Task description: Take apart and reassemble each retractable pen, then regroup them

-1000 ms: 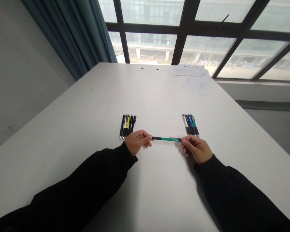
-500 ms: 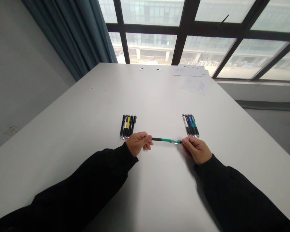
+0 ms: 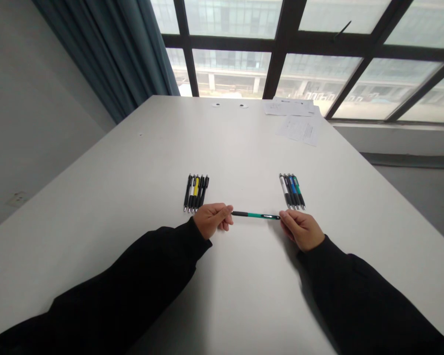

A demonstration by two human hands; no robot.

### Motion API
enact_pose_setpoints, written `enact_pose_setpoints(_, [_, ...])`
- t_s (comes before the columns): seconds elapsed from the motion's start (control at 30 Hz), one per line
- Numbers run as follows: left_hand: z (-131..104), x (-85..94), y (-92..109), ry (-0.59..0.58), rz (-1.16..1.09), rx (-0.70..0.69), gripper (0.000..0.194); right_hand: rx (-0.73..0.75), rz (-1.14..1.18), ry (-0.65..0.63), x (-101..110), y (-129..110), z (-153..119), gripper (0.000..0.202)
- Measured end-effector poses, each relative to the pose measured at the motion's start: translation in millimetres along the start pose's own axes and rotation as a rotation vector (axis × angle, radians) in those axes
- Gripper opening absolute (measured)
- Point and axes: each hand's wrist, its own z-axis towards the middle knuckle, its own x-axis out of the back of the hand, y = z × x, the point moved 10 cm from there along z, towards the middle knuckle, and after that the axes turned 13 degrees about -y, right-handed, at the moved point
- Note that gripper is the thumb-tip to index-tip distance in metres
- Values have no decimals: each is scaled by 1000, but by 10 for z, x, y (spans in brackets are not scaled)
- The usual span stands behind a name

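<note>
Okay, current step reads as a two-handed hold: left hand pinches the dark-grip end of a green click pen, right hand pinches the clip end. Both thumbs and forefingers are closed on it; hands are well apart, pen spanning between them. Pen lies crosswise in front of the person, nearly level, and looks raised off the white tabletop, though the exact clearance I can't tell. Clip is on the right-hand half; tip is hidden in the left fingers, so can't tell whether it's extended. Left group is five pens side by side, mostly black, one yellow and one with a white barrel, just beyond the left hand. Right group is four: white, black, blue, green, just beyond the right hand. In both, clicker ends point toward the window; the visible tips point back at the person. Papers sit at the far edge, well clear of the hands. My read on handling: any shift from this pose calls for both hands travelling together, or one letting go cleanly while the other keeps its pinch. Grip is only at the ends, so uneven motion could swing the pen or slip it loose.
</note>
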Motion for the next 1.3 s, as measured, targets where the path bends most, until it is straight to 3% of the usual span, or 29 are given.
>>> enact_pose_setpoints(0.13, [-1,-8,61,-21,51,-27,56,-11,20,6,2,33,1,50])
enact_pose_setpoints(0.2, [7,-128,15,-137,-43,20,53,-23,43,22,18,55,2,51])
enact_pose_setpoints(0.33, [-108,-649,-136,-518,-331,227,47,-35,51,34,25,40,9,52])
enact_pose_setpoints(0.47, [-386,-1234,-112,-856,-568,352,51,19,-50,-30,-98,-110,22,55])
enact_pose_setpoints(0.57, [-529,-1512,-80,-975,-670,396,50,16,5,-87,-238,-133,9,55])
enact_pose_setpoints(0.6, [-502,-1525,-65,-943,-694,369,46,5,70,-107,-284,-114,-1,55])
enact_pose_setpoints(0.67, [-348,-1405,-32,-771,-697,253,43,5,195,-167,-383,-101,-28,54])
enact_pose_setpoints(0.8, [-64,-810,103,-292,-468,-56,36,75,184,-387,-628,-223,-120,53])
enact_pose_setpoints(0.87, [-41,-623,203,-172,-308,-158,32,62,186,-446,-716,-252,-162,51])
enact_pose_setpoints(0.93, [-56,-564,271,-137,-178,-201,30,27,229,-441,-753,-252,-177,50])
enact_pose_setpoints(1.1, [-164,-611,385,-129,204,-201,25,-5,294,-389,-750,-245,-154,45])
enact_pose_setpoints(1.3, [-354,-760,698,-95,740,-456,19,10,313,-448,-772,-235,-146,41])
